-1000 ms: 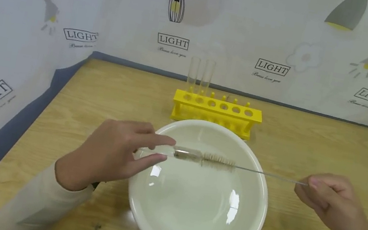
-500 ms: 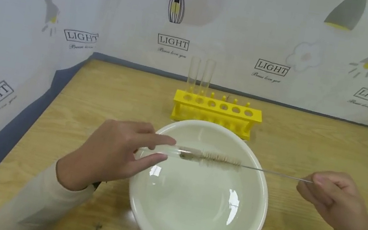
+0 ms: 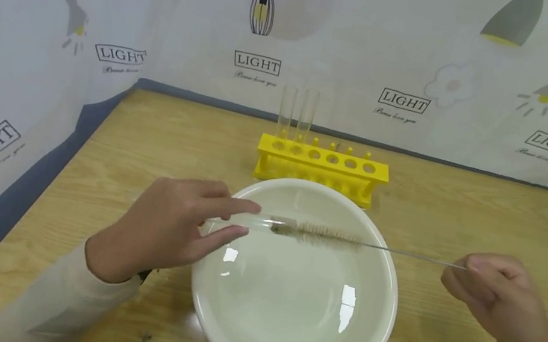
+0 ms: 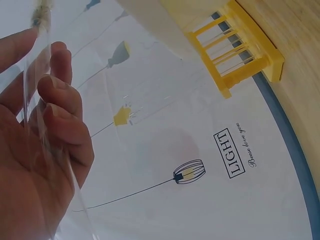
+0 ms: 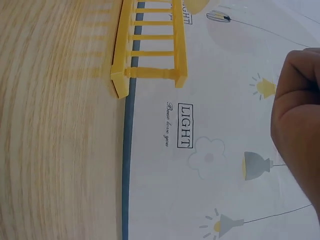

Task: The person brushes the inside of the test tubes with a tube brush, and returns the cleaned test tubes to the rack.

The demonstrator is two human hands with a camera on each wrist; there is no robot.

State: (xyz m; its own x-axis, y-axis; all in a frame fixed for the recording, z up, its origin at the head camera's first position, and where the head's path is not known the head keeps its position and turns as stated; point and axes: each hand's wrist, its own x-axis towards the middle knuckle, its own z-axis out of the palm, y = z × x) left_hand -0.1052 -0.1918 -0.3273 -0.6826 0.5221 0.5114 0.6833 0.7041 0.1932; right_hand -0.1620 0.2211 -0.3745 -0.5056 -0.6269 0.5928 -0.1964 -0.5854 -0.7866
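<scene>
In the head view my left hand (image 3: 171, 223) holds a clear glass test tube (image 3: 265, 222) level above the white basin (image 3: 384, 331), between thumb and fingers. The tube also runs across the palm in the left wrist view. A test tube brush (image 3: 331, 237) with pale bristles has its tip inside the tube's mouth, while much of the bristle part is outside. My right hand (image 3: 508, 310), to the right of the basin, pinches the brush's thin wire handle (image 3: 413, 255) near its end. The right wrist view shows only part of this hand (image 5: 300, 110), and its fingertips are hidden.
Behind the basin stands a yellow test tube rack (image 3: 324, 158), with two clear test tubes (image 3: 307, 116) upright in its left holes. A wooden table (image 3: 465, 211) lies beneath everything. Printed white cloth (image 3: 351, 44) lines the back and sides.
My right hand has shifted slightly right and up, drawing the brush a little way out of the tube, so more bristles show. My left hand stays almost still.
</scene>
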